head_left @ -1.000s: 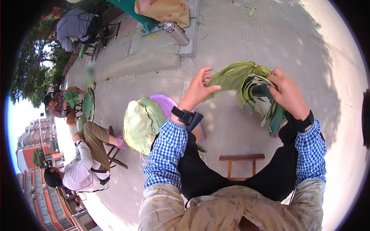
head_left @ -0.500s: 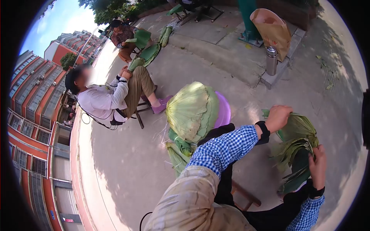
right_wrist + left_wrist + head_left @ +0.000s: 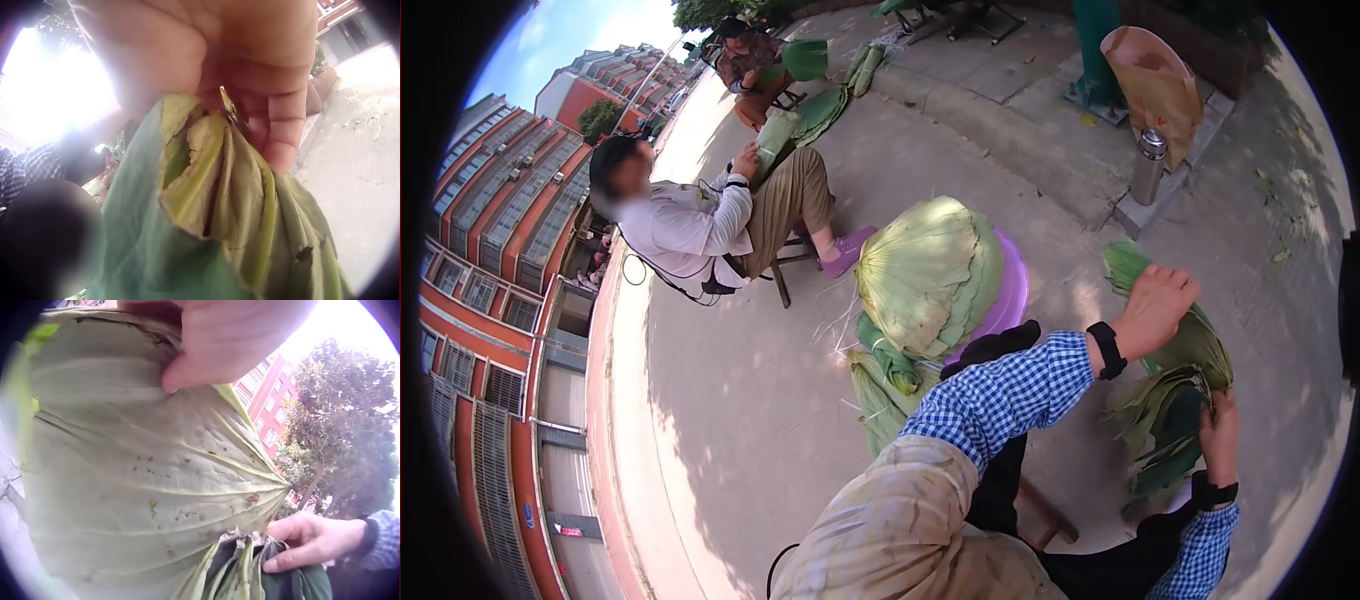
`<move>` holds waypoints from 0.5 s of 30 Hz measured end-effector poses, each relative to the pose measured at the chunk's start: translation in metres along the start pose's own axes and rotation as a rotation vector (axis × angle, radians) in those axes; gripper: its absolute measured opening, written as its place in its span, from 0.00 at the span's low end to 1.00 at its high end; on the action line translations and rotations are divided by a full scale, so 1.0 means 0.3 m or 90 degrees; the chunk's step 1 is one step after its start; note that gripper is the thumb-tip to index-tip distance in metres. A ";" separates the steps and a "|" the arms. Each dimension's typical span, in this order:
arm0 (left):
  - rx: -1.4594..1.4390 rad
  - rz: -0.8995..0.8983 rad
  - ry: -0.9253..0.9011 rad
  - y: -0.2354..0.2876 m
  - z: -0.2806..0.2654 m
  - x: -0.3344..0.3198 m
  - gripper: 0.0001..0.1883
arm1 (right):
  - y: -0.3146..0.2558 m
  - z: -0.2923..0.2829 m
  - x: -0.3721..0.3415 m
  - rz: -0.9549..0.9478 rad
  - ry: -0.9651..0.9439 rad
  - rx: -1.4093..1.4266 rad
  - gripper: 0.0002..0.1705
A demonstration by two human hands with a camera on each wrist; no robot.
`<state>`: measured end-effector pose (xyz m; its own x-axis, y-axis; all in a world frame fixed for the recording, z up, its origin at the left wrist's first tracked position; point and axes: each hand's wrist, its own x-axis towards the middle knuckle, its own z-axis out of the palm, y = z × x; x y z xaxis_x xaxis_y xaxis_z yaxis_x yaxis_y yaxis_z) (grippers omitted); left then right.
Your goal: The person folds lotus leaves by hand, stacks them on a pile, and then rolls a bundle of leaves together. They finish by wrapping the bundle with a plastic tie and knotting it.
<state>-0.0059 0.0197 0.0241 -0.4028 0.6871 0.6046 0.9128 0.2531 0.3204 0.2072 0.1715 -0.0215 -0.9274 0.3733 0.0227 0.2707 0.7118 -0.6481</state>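
My left hand (image 3: 1155, 312) pinches the edge of a large pale green lotus leaf (image 3: 144, 456), its thumb lying on the veined underside in the left wrist view. Folded lotus leaves (image 3: 1175, 440) hang below in a bundle, darker green on one face. My right hand (image 3: 1220, 430) grips this bundle at its gathered stem end. Close up in the right wrist view, the pleated folds (image 3: 250, 206) come out from under the right hand's curled fingers, with browned, torn edges. Ribs of the spread leaf run together near the right hand.
A stack of lotus leaves (image 3: 925, 270) lies over a purple plastic piece (image 3: 1012, 290) on the pavement, with folded leaves (image 3: 880, 400) beside it. A seated person (image 3: 700, 220) works at the left. A steel flask (image 3: 1148, 168) and paper bag (image 3: 1155, 90) stand on the kerb.
The head view has swung left, moving the hands toward its right side. My left hand, spread beside the leaf a second ago, now pinches its edge. The right hand keeps its grip.
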 end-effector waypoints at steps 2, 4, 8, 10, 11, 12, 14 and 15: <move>0.002 0.000 -0.010 -0.004 -0.016 -0.003 0.15 | 0.058 0.008 0.016 0.022 0.039 -0.079 0.19; 0.010 -0.002 -0.022 -0.009 -0.026 -0.004 0.15 | 0.118 0.016 0.030 0.025 0.069 -0.082 0.18; 0.005 -0.011 -0.026 -0.021 -0.036 -0.005 0.15 | 0.135 0.021 0.058 0.016 0.116 -0.101 0.18; 0.005 -0.015 -0.033 -0.021 -0.040 0.004 0.14 | 0.079 -0.016 0.073 0.004 0.109 -0.105 0.18; 0.000 -0.018 -0.036 -0.024 -0.040 0.007 0.13 | 0.049 -0.032 0.084 0.007 0.085 -0.091 0.18; -0.005 -0.022 -0.043 -0.025 -0.040 0.002 0.13 | 0.036 -0.032 0.083 0.013 0.061 -0.074 0.17; -0.011 -0.026 -0.044 -0.029 -0.029 -0.005 0.12 | 0.097 -0.011 0.074 0.009 0.082 -0.104 0.17; -0.018 -0.031 -0.042 -0.030 -0.025 -0.005 0.12 | 0.117 -0.007 0.074 0.003 0.104 -0.136 0.17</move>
<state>-0.0140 0.0112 0.0257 -0.4411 0.7176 0.5390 0.8894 0.2692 0.3694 0.1966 0.2061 -0.0421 -0.8769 0.4552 0.1542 0.3389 0.8132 -0.4732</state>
